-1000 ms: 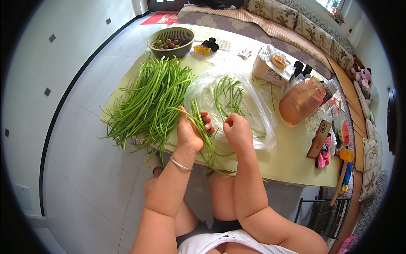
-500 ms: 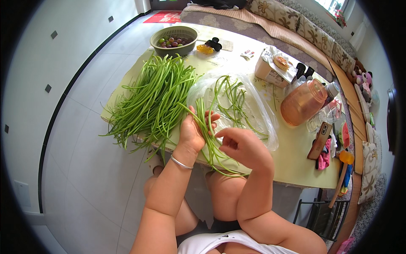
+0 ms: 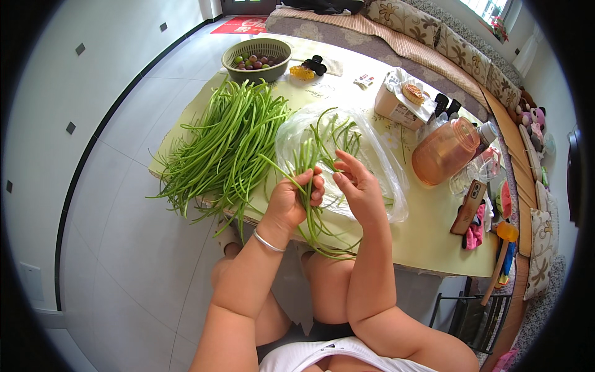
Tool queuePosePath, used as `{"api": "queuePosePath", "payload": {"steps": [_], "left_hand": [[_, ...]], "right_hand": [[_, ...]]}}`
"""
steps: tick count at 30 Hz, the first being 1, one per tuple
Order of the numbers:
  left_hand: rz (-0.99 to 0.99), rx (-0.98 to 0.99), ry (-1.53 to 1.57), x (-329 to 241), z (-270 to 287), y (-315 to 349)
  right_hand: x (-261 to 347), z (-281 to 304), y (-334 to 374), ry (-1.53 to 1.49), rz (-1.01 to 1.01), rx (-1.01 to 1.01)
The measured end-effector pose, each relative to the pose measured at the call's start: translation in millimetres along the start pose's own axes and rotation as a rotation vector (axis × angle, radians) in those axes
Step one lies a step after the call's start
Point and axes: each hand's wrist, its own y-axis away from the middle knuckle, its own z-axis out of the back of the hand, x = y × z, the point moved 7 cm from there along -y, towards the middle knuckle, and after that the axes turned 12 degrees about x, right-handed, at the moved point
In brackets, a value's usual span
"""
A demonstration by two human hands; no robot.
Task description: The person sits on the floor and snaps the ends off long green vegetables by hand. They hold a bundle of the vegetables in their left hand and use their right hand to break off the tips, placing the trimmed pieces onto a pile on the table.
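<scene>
A small bunch of long, thin green vegetable stems [image 3: 306,159] is gripped in my left hand [image 3: 291,201], its fingers wrapped round it; the tops stand up above the fist and the long ends hang past the table's front edge toward my knee. My right hand [image 3: 361,189] is just to the right, thumb and fingers apart, with nothing visible held. Beneath and beyond both hands lies a clear plastic bag [image 3: 385,180] with loose stems [image 3: 347,137] on it. To the left, a large heap of the same stems [image 3: 229,139] covers the table corner.
The pale yellow table [image 3: 427,251] holds a basket [image 3: 280,67] of grapes, a black claw clip [image 3: 315,64], a tissue box [image 3: 396,102] topped with a round pastry, an orange-pink jar [image 3: 441,154] and a phone [image 3: 469,206]. A black metal rack [image 3: 483,322] stands at lower right.
My left hand has closed round the stems, whose tops now stand bunched together. My right hand has risen slightly and opened its fingers.
</scene>
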Motion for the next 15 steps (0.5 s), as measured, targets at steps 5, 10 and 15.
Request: {"api": "queuePosePath", "payload": {"steps": [5,10,15], "left_hand": [[0.116,-0.058,-0.088,14.1,0.3,5.2],[0.098,-0.204,-0.103,8.1,7.4,1.3],[0.091,-0.174,-0.134,3.1,17.1,-1.4]], "right_hand": [[-2.8,-26.4,-3.1,-0.285,-0.149,0.202],[-11.5,-5.6,-6.7,-0.426,-0.046,-0.021],[-15.4,3.9,-4.8,-0.459,-0.017,-0.141]]}}
